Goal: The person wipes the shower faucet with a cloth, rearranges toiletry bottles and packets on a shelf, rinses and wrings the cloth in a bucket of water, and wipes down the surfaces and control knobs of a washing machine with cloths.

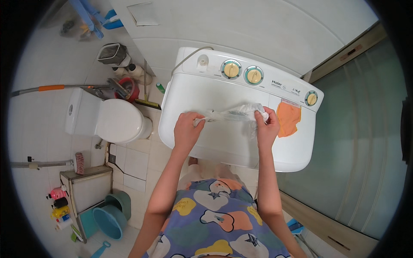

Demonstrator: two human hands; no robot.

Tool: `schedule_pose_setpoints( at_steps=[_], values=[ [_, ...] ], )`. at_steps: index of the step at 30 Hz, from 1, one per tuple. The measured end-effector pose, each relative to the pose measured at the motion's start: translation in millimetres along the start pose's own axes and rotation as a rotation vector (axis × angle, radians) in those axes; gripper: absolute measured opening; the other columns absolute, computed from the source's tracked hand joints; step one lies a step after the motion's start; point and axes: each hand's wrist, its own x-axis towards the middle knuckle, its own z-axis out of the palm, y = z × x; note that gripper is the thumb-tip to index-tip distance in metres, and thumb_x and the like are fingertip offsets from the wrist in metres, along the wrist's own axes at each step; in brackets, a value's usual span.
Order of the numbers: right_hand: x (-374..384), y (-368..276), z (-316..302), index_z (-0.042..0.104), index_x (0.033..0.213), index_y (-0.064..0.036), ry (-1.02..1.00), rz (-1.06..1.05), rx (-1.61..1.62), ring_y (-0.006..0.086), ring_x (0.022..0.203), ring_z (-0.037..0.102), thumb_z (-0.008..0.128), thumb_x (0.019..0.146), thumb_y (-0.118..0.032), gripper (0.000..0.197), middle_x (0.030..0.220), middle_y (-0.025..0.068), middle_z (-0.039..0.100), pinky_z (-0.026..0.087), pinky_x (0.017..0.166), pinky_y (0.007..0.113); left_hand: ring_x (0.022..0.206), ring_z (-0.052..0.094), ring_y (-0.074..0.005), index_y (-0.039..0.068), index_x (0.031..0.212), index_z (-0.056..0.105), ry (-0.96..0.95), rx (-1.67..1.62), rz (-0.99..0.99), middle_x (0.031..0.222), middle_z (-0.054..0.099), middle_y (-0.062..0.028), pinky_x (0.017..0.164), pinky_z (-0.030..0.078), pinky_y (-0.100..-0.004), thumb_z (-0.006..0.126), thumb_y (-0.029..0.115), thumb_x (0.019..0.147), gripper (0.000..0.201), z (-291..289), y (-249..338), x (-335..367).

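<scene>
A thin, whitish, see-through plastic bag (234,114) is stretched between my two hands above the lid of a white washing machine (223,92). My left hand (188,130) pinches one end of the bag between thumb and fingertips. At the other end, my right hand (267,129) grips the bunched part, and a loose fold hangs below it. An orange cloth (288,118) lies flat on the machine's top, just right of my right hand. Round yellow knobs, among them this one (231,69), line the panel at the back.
Left of the machine stand a white toilet (118,121), a squeegee broom (147,103) and a red bucket (129,89). Teal basins (109,222) sit at lower left beside a small cabinet (91,189). A frosted glass sliding door (357,142) closes off the right side.
</scene>
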Motion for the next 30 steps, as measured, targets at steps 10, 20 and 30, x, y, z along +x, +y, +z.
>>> schedule_pose_setpoints(
  at_steps=[10,20,30],
  values=[
    [-29.2,-2.7,19.2,0.056,0.124,-0.0126,-0.596,-0.462,-0.656,0.0294,0.12,0.048,0.068,0.074,-0.002,0.052,0.129,0.0083,0.054,0.04,0.1,0.04,0.1,0.061,-0.0241,0.002,0.118,0.058,-0.046,-0.329,-0.198,0.114,0.062,-0.014,0.087,0.049,-0.0329,0.055,0.002,0.087,0.031,24.9,-48.9,7.8],
    [-10.2,77.6,51.7,0.041,0.14,-0.0079,-0.928,-0.76,-0.869,0.0276,0.141,0.026,0.052,0.086,-0.005,0.055,0.149,0.007,0.033,0.022,0.114,0.043,0.131,0.035,-0.0346,-0.002,0.127,0.048,0.097,0.117,0.037,0.139,0.042,-0.0174,0.108,0.031,-0.0415,0.055,0.005,0.086,0.042,29.4,-91.0,43.7],
    [82.0,101.3,72.1,0.038,0.131,0.0141,0.188,-0.208,-1.335,0.0421,0.138,0.022,0.046,0.093,-0.027,0.056,0.143,0.029,0.033,0.013,0.114,0.051,0.136,0.03,-0.0338,-0.003,0.135,0.039,0.037,0.233,-0.048,0.146,0.033,-0.0175,0.112,0.027,-0.0407,0.048,0.012,0.093,0.045,37.1,-75.8,47.0]
  ],
)
